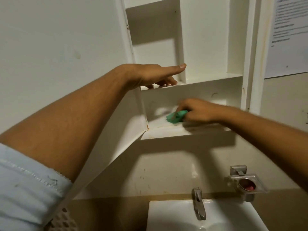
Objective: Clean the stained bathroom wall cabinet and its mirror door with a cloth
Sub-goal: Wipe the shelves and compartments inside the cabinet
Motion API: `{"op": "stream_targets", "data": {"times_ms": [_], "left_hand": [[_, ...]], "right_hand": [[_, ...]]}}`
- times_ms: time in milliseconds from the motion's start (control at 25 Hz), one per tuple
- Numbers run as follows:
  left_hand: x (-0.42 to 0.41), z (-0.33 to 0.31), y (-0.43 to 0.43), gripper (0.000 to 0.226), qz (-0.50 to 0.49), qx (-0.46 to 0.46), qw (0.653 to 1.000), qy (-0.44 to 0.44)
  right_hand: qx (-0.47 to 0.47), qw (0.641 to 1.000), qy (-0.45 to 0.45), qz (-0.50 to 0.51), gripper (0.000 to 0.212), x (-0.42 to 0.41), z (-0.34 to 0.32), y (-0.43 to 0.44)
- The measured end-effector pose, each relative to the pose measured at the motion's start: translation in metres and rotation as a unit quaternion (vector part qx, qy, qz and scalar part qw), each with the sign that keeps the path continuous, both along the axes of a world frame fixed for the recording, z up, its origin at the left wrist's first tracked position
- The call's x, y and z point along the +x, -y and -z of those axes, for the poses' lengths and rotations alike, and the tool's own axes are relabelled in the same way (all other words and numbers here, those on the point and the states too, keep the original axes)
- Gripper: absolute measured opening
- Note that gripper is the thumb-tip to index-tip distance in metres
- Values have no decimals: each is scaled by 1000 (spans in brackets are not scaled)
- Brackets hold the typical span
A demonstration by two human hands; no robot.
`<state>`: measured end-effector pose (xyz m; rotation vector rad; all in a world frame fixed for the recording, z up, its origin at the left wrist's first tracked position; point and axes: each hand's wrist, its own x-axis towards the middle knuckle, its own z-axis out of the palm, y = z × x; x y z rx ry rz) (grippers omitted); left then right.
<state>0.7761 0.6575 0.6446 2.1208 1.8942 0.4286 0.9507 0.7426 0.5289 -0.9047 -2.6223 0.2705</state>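
Centre frame, the right hand [198, 112] grips a green cloth [176, 116], wiping the cabinet [206, 39] on its bottom shelf [158, 125]. The left hand [153, 75] rests with straight fingers on the shelf above [208, 80]. Upper shelves and the door [66, 47] probably still need cleaning.

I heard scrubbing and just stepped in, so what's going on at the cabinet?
A person is wiping inside the open cabinet. The right hand grips a green cloth and presses it on the bottom shelf; the blur suggests scrubbing. The left hand rests with straight fingers on the edge of the shelf above. The door stands swung open to the left, its mirror side out of view. Grime shows along the bottom shelf's front edge.
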Motion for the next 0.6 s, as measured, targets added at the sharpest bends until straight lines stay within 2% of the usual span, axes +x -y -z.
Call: {"op": "stream_targets", "data": {"times_ms": [40, 80, 160, 200, 280, 400, 520, 600], "left_hand": [[0, 1, -1, 80, 1, 2, 1000, 0], [0, 1, -2, 79, 0, 4, 1000, -4], [0, 2, -3, 78, -1, 10, 1000, -6], [1, 2, -3, 78, -1, 11, 1000, -6], [1, 2, -2, 78, -9, 8, 1000, 0], [2, 3, 1, 80, -3, 3, 1000, -8], [-1, 1, 1, 75, 6, -1, 1000, -16], [-5, 3, -4, 64, 8, 14, 999, -30]], "right_hand": [[-19, 999, -8, 50, 9, 31, -4, -2], [-33, 994, -19, 103, 9, 53, -6, -6], [2, 983, -40, 179, 7, 52, 2, -9], [17, 983, -63, 175, 7, 26, 8, -5], [13, 990, -91, 106, 10, -47, 21, 6], [29, 997, -70, 22, 36, -106, 34, 24], [-5, 997, -83, -5, 43, -51, 21, 28], [-11, 995, -73, 64, 41, 7, 15, 17]]}}
